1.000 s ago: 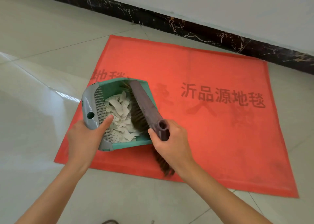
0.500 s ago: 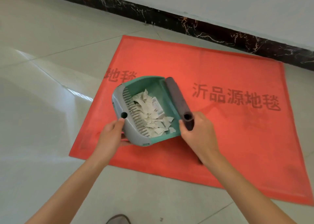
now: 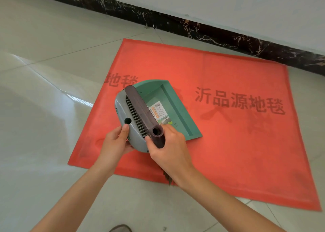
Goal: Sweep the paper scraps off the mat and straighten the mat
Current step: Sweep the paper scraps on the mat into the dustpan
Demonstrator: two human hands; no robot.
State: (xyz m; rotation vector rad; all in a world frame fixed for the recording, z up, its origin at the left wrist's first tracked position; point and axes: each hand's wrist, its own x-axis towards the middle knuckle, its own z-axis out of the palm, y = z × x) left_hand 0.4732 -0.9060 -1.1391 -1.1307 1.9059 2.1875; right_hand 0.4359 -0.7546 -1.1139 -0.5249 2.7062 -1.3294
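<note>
A red mat [image 3: 219,143] with dark printed characters lies askew on the tiled floor, at an angle to the wall. My left hand [image 3: 115,142] grips the grey back of a green dustpan [image 3: 163,98], held tilted above the mat. My right hand [image 3: 168,149] is closed on the dark brown brush [image 3: 140,112], whose handle lies across the pan's comb teeth; a few bristles [image 3: 168,177] stick out below my wrist. The pan's floor shows a label and no paper scraps; any scraps are hidden behind the brush. No scraps show on the mat.
A black marble baseboard [image 3: 193,26] under a white wall runs along the far side. Glossy pale floor tiles [image 3: 44,108] surround the mat. The tip of a shoe [image 3: 121,229] shows at the bottom edge.
The brush has moved from the pan's right rim over to the comb teeth at the left. The pan has tipped back, and the scraps seen inside it are now out of sight.
</note>
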